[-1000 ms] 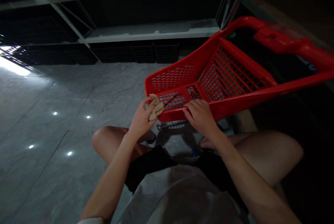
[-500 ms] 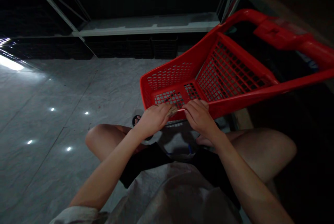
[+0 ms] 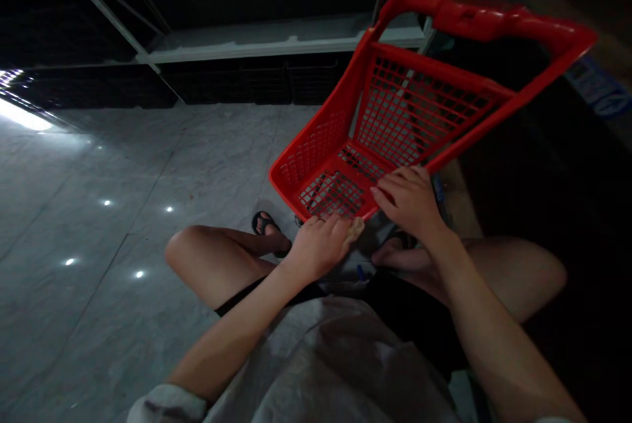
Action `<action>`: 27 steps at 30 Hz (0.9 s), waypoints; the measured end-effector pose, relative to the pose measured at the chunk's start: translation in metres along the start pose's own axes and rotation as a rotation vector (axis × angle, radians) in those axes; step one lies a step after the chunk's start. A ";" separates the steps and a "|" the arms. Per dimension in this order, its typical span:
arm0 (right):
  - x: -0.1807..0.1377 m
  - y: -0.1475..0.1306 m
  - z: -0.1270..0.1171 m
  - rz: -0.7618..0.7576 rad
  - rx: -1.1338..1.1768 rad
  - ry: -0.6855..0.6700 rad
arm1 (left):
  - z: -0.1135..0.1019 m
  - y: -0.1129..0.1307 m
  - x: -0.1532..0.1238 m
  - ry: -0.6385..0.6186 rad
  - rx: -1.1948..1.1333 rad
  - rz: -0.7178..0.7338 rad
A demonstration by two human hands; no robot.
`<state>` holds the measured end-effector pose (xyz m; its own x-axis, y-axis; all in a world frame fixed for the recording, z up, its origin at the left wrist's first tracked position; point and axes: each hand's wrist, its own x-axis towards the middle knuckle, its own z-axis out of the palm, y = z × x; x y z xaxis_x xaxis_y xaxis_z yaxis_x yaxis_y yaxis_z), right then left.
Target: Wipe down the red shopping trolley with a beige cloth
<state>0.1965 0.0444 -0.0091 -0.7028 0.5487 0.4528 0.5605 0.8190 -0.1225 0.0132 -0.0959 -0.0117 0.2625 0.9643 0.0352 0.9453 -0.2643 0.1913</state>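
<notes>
Pale grey shirt fabric (image 3: 340,357) filled the bottom centre of the frame, with black shorts (image 3: 409,318) and my two bare knees just beyond it. My left hand (image 3: 320,247) sat slightly below the middle of the frame, fingers curled shut over a small beige cloth (image 3: 355,228), of which only a corner showed past the fingertips; it pressed against the underside of the near rim of the red plastic cart basket (image 3: 316,153). My right hand (image 3: 412,202) lay just right of centre, its fingers bent over the same rim and gripping it. The basket was tilted, its mesh floor facing me, and its red handle (image 3: 474,18) rose towards the upper right. A sandalled foot (image 3: 266,225) rested on the grey marble floor (image 3: 123,166) left of the basket. Farther off, across the top, metal shelving (image 3: 276,45) stood over dark crates (image 3: 261,84).
</notes>
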 end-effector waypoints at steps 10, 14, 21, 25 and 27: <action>-0.024 -0.037 0.006 -0.017 0.085 0.009 | -0.041 -0.078 0.011 -0.060 0.222 0.033; -0.023 -0.034 0.011 0.045 0.115 0.048 | -0.033 -0.061 0.010 -0.013 0.175 -0.039; -0.044 -0.024 0.009 0.196 0.202 0.111 | 0.000 0.021 0.028 -0.050 0.000 0.144; -0.069 -0.019 0.006 0.353 0.184 0.176 | -0.025 -0.017 0.021 -0.099 0.057 0.157; -0.077 -0.021 0.002 0.388 0.192 0.158 | -0.035 -0.033 0.014 -0.091 0.113 0.132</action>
<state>0.2379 -0.0151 -0.0438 -0.3732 0.8011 0.4680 0.6673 0.5822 -0.4645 -0.0211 -0.0734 0.0167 0.3971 0.9170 -0.0377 0.9159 -0.3934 0.0794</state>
